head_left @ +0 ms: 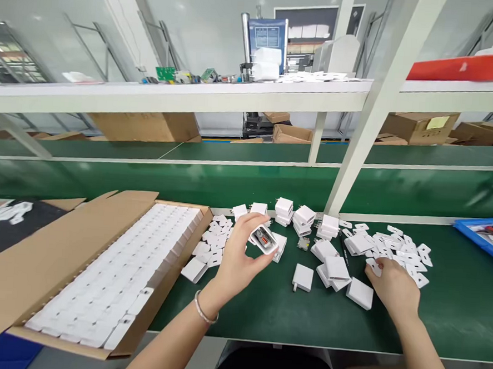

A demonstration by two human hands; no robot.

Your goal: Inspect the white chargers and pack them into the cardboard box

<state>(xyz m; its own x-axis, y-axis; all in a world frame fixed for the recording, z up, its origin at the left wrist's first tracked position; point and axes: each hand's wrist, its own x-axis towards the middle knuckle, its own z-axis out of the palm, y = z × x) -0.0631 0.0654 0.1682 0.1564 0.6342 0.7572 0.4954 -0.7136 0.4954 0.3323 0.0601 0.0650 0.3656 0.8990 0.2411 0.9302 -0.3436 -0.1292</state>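
Left hand (236, 256) fingers grip 1 open charger shell (263, 239); right hand (395, 282) fingers pinch a small cover (374, 266).

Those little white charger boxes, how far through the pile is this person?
Done: the cardboard box at left holds neat rows of white shells. In hand: the left hand holds an open charger shell with its insides showing, while the right hand rests on a scatter of small white caps. Left: stacked and loose shells lie on the green table, so plenty remains.
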